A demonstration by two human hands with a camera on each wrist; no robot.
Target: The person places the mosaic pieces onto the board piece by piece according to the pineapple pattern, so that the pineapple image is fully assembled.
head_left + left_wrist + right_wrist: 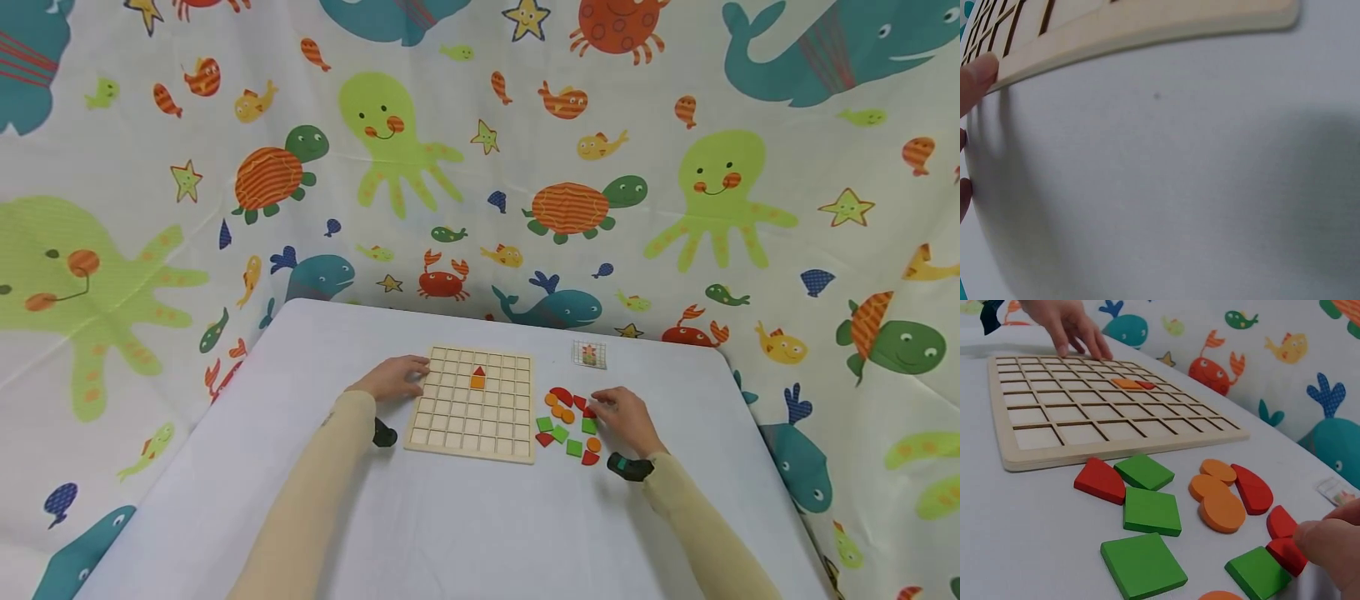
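Observation:
A wooden grid board (468,457) lies on the white table. On it, an orange square (477,382) sits with a red triangle (480,371) against its far side. My left hand (392,379) rests at the board's left edge; in the left wrist view its thumb (984,69) touches the rim. Right of the board, my right hand (628,419) is low over the loose pieces. In the right wrist view its fingertip (1313,540) meets the edge of a red curved-sided piece (1286,555), which lies beside a green square (1258,573). No pinch is visible.
Loose green squares (1143,565), orange discs (1222,511) and red rounded pieces (1252,489) lie between the board and my right hand. A small picture card (589,354) lies behind them. A patterned sea-animal cloth (480,167) hangs beyond the table (480,525).

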